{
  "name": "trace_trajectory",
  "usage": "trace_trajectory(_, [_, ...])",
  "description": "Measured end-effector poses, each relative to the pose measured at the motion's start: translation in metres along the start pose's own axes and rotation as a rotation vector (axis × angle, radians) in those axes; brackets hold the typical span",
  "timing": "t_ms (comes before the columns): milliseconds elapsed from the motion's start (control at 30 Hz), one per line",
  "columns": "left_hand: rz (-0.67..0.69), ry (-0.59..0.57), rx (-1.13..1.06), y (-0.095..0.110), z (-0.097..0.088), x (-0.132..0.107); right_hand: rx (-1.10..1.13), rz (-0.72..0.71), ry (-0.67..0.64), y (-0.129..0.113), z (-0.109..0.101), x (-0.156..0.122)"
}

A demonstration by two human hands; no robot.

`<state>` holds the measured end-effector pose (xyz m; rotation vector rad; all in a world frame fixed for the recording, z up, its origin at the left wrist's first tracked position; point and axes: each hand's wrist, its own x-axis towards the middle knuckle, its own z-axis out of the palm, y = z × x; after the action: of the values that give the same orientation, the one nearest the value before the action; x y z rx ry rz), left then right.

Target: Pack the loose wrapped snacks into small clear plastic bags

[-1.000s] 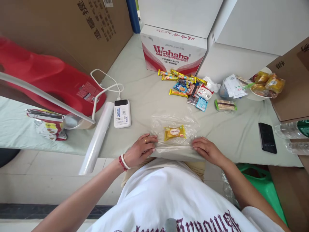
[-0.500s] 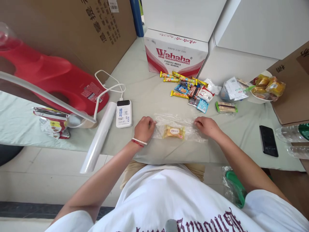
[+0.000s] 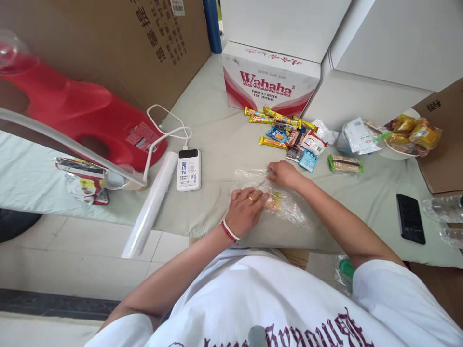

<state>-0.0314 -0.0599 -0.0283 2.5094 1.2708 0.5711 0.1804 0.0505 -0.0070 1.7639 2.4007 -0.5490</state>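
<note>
Head view, nearest the table edge: we find the left hand (image 3: 248, 207) palm down, fingers close together and curled over a yellow snack packet (image 3: 274, 202). It pins the packet to the grey table cover (image 3: 217, 130) under clear plastic film (image 3: 292, 212). We judge this hold keeps the packet from sliding. Just beyond, the right hand (image 3: 285, 173) has its fingers pinched narrow on the film's far edge, apparently to keep it taut. Left of the hands, a film roll (image 3: 150, 205) and a white power bank (image 3: 188, 169) lie side by side. A black phone (image 3: 410, 218) lies well apart on the right. Farther back, loose snack bars (image 3: 285, 132) sit clustered before a Wahaha carton (image 3: 269, 82).
</note>
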Motion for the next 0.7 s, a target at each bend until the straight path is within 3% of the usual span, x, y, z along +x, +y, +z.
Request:
trace_trajectory(100, [-0.218, 0.085, -0.018, -0.009, 0.004, 0.015, 0.113, -0.027, -0.014, 0.006, -0.004, -0.001])
trace_trajectory(267, [-0.221, 0.058, -0.168, -0.027, 0.002, 0.03, 0.19, -0.129, 0.029, 0.01, -0.006, -0.004])
trace_trajectory(367, [-0.268, 0.126, -0.22, -0.033, 0.003, 0.032, 0.234, -0.166, 0.032, 0.011, -0.005, -0.003])
trace_trajectory(500, [-0.47, 0.183, -0.106, -0.038, 0.012, 0.034, 0.317, -0.145, 0.04, 0.014, -0.007, -0.004])
trace_trajectory(700, [-0.543, 0.15, 0.026, -0.037, 0.02, 0.034, 0.506, -0.182, 0.041, 0.006, -0.012, -0.017])
